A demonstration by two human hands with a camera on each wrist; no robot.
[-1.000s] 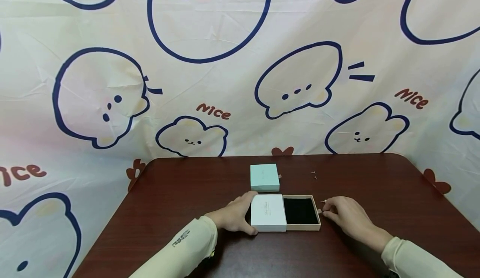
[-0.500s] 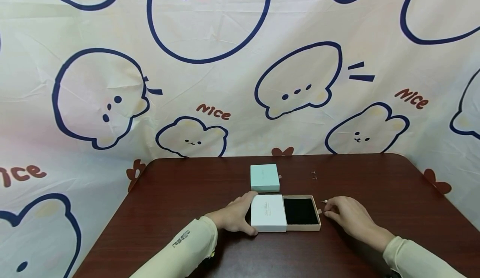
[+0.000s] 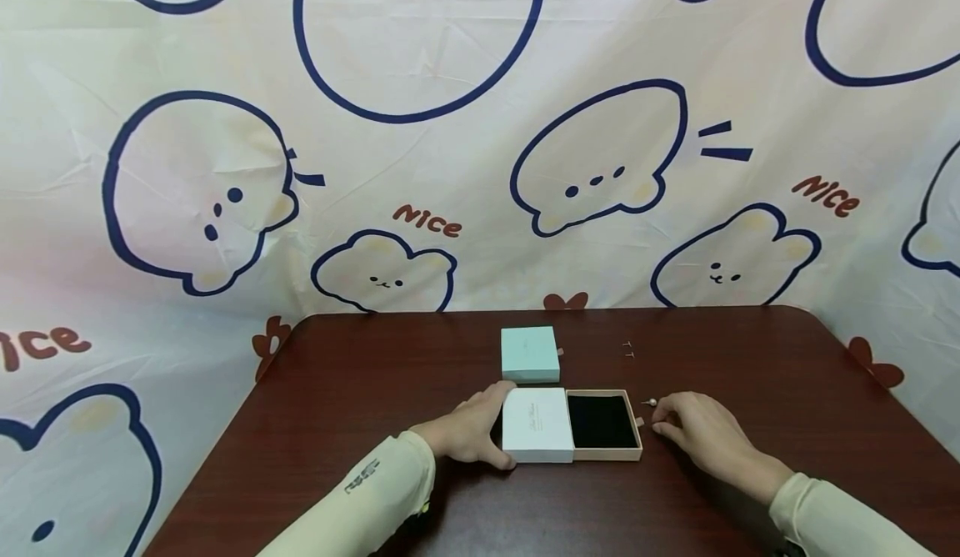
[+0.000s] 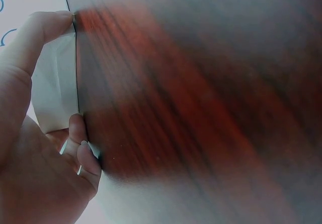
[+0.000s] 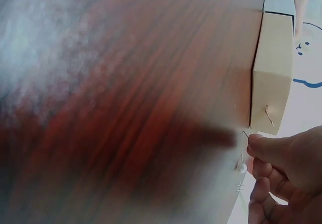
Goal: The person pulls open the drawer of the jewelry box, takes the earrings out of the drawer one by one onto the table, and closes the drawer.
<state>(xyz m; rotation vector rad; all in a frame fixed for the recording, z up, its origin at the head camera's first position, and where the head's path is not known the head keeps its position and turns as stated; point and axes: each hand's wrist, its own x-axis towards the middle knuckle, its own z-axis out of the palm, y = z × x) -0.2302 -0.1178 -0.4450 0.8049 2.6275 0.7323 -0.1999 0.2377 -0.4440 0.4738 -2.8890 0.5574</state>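
Observation:
On the table lies an open white slide-out jewelry box, its lid sleeve (image 3: 537, 425) to the left and its drawer (image 3: 645, 455) with a black lining pulled out to the right. My left hand (image 3: 474, 425) grips the sleeve's left end, thumb on the near side and fingers on the far side. Right of the drawer is a pearl earring (image 3: 652, 403) on the table, also seen as a white pearl (image 5: 242, 168) in the right wrist view. Beside it my right hand (image 3: 701, 436) pinches a thin pin (image 5: 245, 133) between thumb and finger; its other end is hidden.
A closed mint-green box (image 3: 529, 353) stands behind the white one. Two tiny T-shaped metal pieces (image 3: 628, 349) lie at the back right of the brown table (image 3: 390, 357). A cloth with printed bears (image 3: 480, 165) hangs behind the table.
My right hand has shifted slightly right, so more of the pearl earring shows beside the fingertips. The left hand and the white box stay where they were.

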